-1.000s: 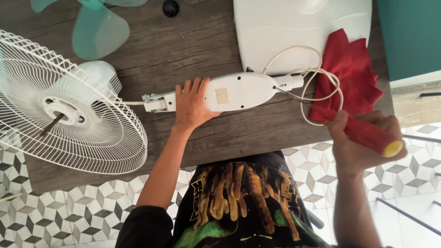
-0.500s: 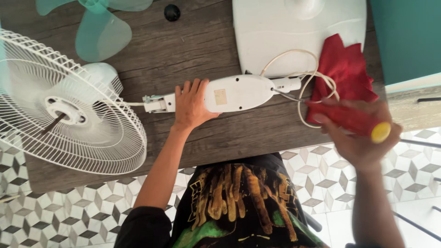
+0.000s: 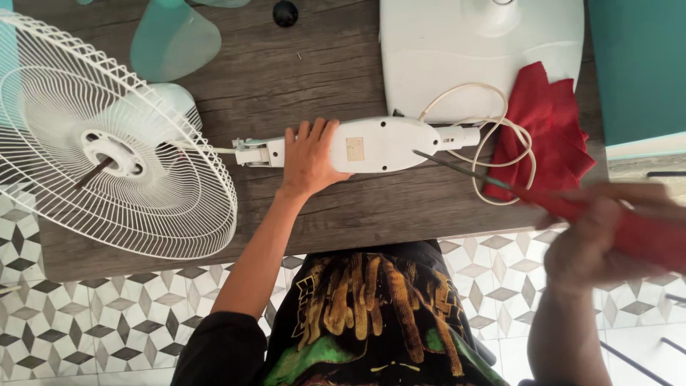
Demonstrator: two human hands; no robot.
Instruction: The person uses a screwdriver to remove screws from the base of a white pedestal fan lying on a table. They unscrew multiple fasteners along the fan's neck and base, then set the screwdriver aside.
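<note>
I see the left hand (image 3: 309, 159) at frame centre, palm down, fingers spread flat and pointing to the top of the frame, pressing on the left end of the white fan housing (image 3: 379, 144). Not curled around it, just laid flat on top. The forearm runs down and left from the wrist toward the lower centre of the frame, elbow bent.

The housing lies lengthwise on the wooden surface (image 3: 300, 78), its thin neck running left toward the white wire fan guard (image 3: 107, 143) at the left edge.

The right hand (image 3: 607, 239) sits at the right edge, blurred, clenched around the red handle of a screwdriver (image 3: 500, 182). The forearm comes up from the lower right corner. The dark shaft slants up and left, and its tip sits at the right part of the housing; I cannot tell if it touches.

A white cord (image 3: 500, 136) loops just right of the housing, partly over a red cloth (image 3: 550, 129). A white fan base (image 3: 457, 50) fills the upper centre, pale green blades (image 3: 175, 43) sit at the upper left, and a small black knob (image 3: 285, 12) lies at the top edge.
</note>
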